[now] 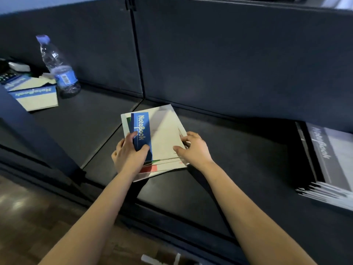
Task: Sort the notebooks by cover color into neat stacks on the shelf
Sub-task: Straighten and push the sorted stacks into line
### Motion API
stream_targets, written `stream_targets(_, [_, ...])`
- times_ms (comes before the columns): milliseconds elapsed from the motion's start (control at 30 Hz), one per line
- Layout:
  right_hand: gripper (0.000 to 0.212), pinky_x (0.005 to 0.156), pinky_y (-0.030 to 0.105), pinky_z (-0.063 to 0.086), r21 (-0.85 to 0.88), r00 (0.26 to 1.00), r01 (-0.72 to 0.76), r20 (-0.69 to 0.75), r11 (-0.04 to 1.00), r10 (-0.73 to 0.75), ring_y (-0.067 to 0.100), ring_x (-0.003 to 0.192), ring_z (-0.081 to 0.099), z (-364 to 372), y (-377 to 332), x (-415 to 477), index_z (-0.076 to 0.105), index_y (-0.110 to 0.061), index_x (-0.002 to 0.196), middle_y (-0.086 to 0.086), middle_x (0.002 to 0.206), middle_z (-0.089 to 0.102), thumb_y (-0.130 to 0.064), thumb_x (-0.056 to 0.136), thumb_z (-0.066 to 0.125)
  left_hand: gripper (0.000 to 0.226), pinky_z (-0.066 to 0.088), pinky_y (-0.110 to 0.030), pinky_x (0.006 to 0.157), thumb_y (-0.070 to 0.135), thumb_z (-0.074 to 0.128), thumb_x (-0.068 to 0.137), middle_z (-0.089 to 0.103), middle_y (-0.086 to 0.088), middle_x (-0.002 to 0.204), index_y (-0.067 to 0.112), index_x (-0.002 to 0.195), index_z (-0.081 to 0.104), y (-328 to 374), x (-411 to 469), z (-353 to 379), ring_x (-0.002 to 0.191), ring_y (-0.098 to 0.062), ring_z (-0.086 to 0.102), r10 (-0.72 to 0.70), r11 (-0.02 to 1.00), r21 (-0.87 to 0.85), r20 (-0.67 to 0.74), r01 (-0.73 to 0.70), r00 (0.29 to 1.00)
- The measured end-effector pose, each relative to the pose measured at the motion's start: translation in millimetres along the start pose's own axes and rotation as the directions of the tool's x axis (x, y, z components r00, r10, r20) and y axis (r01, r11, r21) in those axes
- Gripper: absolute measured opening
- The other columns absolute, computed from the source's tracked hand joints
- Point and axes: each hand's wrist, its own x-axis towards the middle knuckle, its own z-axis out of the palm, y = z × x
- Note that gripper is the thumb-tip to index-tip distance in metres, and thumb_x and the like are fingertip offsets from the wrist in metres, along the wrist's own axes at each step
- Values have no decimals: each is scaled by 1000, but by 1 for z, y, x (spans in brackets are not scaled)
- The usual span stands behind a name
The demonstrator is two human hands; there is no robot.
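Observation:
A small pile of notebooks lies in the middle of the dark shelf (229, 150). The top one is a white notebook with a blue "NoteBook" band (160, 131); edges of a green-banded one and a red-banded notebook (148, 168) show beneath it. My left hand (129, 153) grips the pile's left edge, thumb on the blue band. My right hand (193, 148) holds the right edge, fingers curled over it. At the far left lie two blue-banded notebooks (36, 96). A stack of grey-banded notebooks (328, 163) sits at the right edge.
A clear plastic water bottle (59, 67) with a blue label stands at the back left, next to the blue-banded notebooks. Small dark and white items sit at the far left edge. Dark panels wall the shelf behind. Wooden floor lies below at the lower left.

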Motion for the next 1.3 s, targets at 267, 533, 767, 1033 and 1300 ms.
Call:
stream_targets(267, [42, 101, 24, 36, 37, 994, -75, -71, 997, 78, 18, 125, 49, 1, 0, -32, 63, -7, 120, -2, 149, 38, -24, 83, 70, 48, 28, -43, 110, 27, 62, 83, 45, -1, 135, 31, 129, 47, 0, -8, -7, 131, -28, 37, 95, 979, -183, 34, -87, 995])
stream_targets(533, [49, 97, 22, 34, -15, 987, -106, -125, 994, 103, 18, 129, 44, 13, -5, -53, 58, -12, 129, -2, 152, 32, -27, 84, 67, 48, 20, -50, 115, 5, 63, 81, 51, 0, 132, 22, 124, 48, -4, -15, -10, 122, -21, 42, 284, 907, -341, 61, -247, 957])
stream_targets(767, [45, 88, 23, 41, 14, 977, -134, -167, 991, 135, 16, 114, 52, 14, -10, -76, 53, -11, 123, 1, 144, 43, -30, 85, 68, 51, 39, -51, 103, 1, 64, 80, 42, -5, 145, 19, 124, 47, -5, -16, -8, 128, -27, 41, 512, 840, -270, 101, -471, 853])
stream_targets(1033, [53, 78, 20, 40, 312, 964, -157, -159, 937, 215, 8, 98, 52, 0, -13, -88, 41, -13, 127, -6, 113, 54, -24, 85, 71, 53, 37, -36, 97, 12, 66, 86, 39, -12, 142, 11, 134, 43, 10, -14, -5, 127, -30, 42, 531, 846, -134, 312, -517, 788])
stream_targets(1300, [54, 85, 23, 44, 413, 933, -109, -271, 904, 237, 11, 112, 53, 1, 5, -86, 45, -16, 128, -1, 128, 54, -9, 82, 70, 42, 43, -10, 62, 3, 62, 87, 51, 6, 122, 32, 114, 47, 16, -30, -10, 84, 2, 53, 438, 864, -402, 304, -303, 846])
